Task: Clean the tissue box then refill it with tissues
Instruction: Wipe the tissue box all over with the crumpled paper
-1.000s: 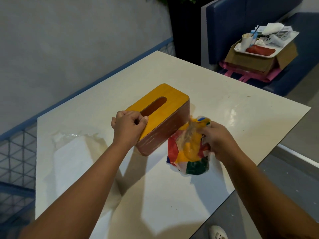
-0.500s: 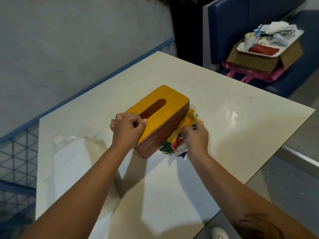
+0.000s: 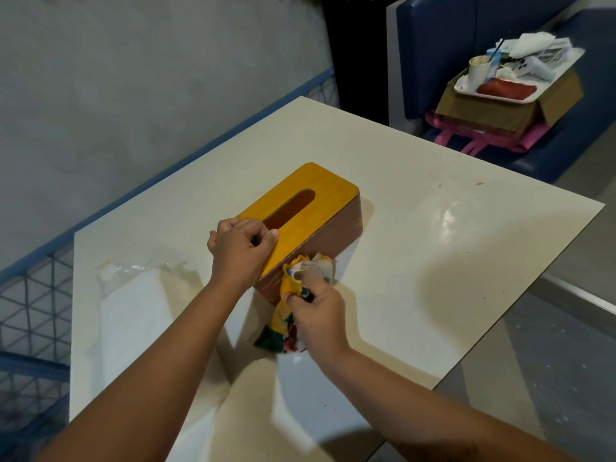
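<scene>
A: Starting nearest, how many hands are in view?

B: Two. The right hand [image 3: 316, 311] is nearest, its grip clamped on one bunched, multicoloured cloth [image 3: 293, 291], which is pressed against the near brown side of the tissue box. The left hand [image 3: 240, 250] is just beyond it, its grip closed over the near-left end of the box top, thumb on the yellow surface.

A: And the box itself?

B: One tissue box [image 3: 313, 208], wooden, yellow on top with brown sides, lying flat near the middle of the tabletop [image 3: 466, 261]. It has one long oval slot in the top. Whether anything is inside, I cannot tell.

A: Anything to the left?

B: One clear plastic pack of white tissues [image 3: 133, 315] lies on the near-left part of the tabletop, well apart from the box.

A: Farther back?

B: At far right there is one blue seat [image 3: 443, 45], and on it one cardboard box [image 3: 500, 111] resting on something pink. One white tray [image 3: 520, 81] sits on top of the carton, carrying one paper cup [image 3: 478, 71], one red item and some crumpled white paper.
</scene>
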